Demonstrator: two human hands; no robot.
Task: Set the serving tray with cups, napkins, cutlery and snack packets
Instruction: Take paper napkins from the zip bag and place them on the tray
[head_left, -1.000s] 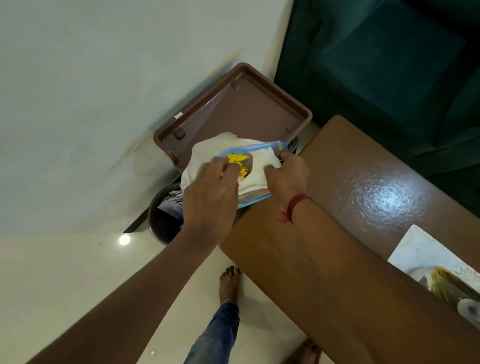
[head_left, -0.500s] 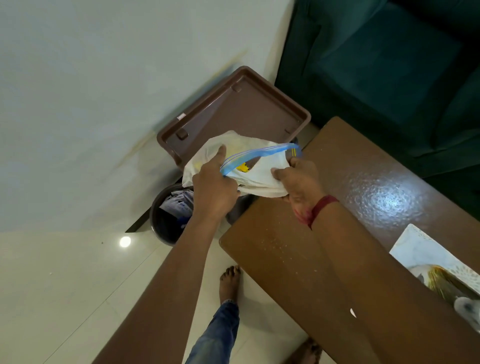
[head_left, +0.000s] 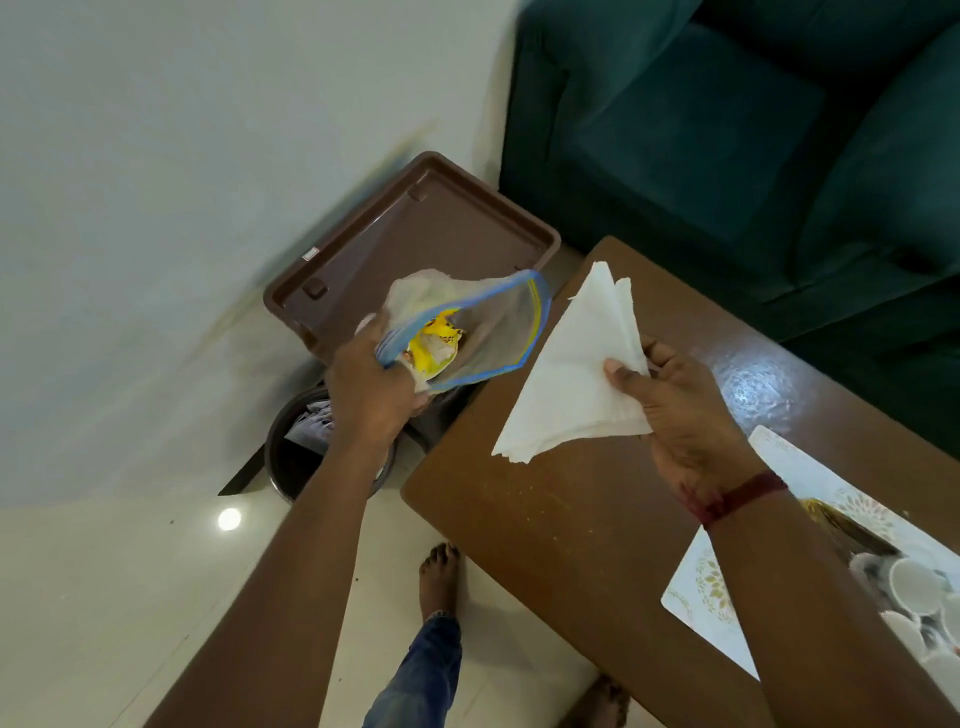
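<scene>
Standing at the near edge of a brown wooden table (head_left: 561, 545), the person shows two bare feet and a blue denim trouser leg (head_left: 421, 675) on the pale tiled floor (head_left: 130, 597); at the lower right, on the table, lies the white patterned serving tray (head_left: 701, 587), with several white cups (head_left: 914, 582) clustered on its far right part, partly cut off by the frame edge; the right forearm crosses above the tray, a dark red thread (head_left: 737, 499) tied round the wrist; the right hand (head_left: 680, 415) is above the table, thumb and fingers pinching a small stack of white napkins (head_left: 571, 379) folded into a triangle, held in the air clear of the tabletop; the left hand (head_left: 371, 384), just beyond the table's left edge, is closed around the lower rim of a clear zip bag (head_left: 467, 327) with a blue seal strip, its mouth gaping toward the camera; inside the bag sits a yellow snack packet (head_left: 434, 348) along with more white paper; below the left hand stands a dark round bin (head_left: 291, 462) with scraps in it; behind the bag a brown plastic tray (head_left: 415, 234) leans tilted against the white wall (head_left: 182, 182); farthest off, at the upper right, is a dark green sofa (head_left: 753, 130).
</scene>
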